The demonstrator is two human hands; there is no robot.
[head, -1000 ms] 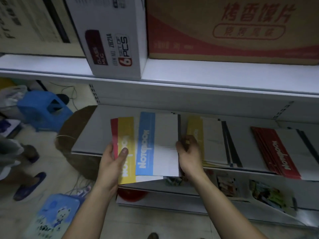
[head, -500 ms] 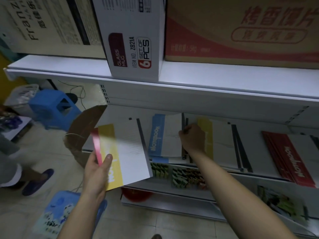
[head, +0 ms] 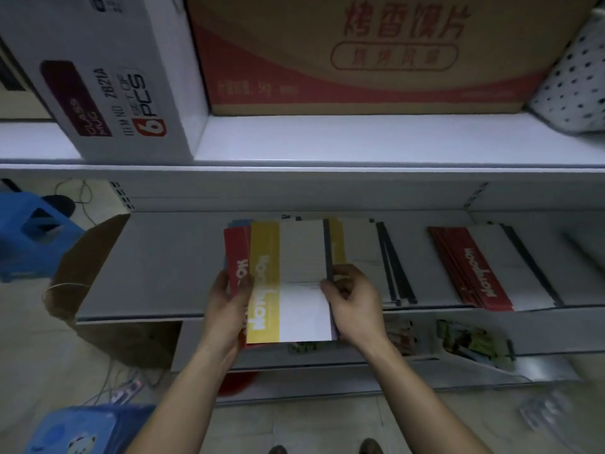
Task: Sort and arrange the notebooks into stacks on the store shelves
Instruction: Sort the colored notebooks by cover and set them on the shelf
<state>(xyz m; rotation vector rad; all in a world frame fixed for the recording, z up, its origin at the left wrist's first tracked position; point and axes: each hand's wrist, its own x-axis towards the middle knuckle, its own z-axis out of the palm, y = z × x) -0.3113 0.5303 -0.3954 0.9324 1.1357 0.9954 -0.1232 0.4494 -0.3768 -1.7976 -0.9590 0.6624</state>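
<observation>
A small bundle of notebooks hangs over the front edge of the middle shelf, held between both hands. A yellow-and-white notebook lies on top, with a red one fanned out at its left and a sliver of blue behind. My left hand grips the bundle's left edge, thumb on the covers. At the right edge my right hand pinches the yellow notebook. On the shelf to the right sit a yellow-striped stack and, further right, a red stack.
The upper shelf carries a white glass-mug box and a big brown-and-red carton. An open cardboard box stands at the shelf's left end. A blue stool and a blue bag sit on the floor.
The blue notebook left the top of the bundle and went onto the shelf. My left hand swung out left with the rest, then came back; my right hand now pinches the yellow notebook.
</observation>
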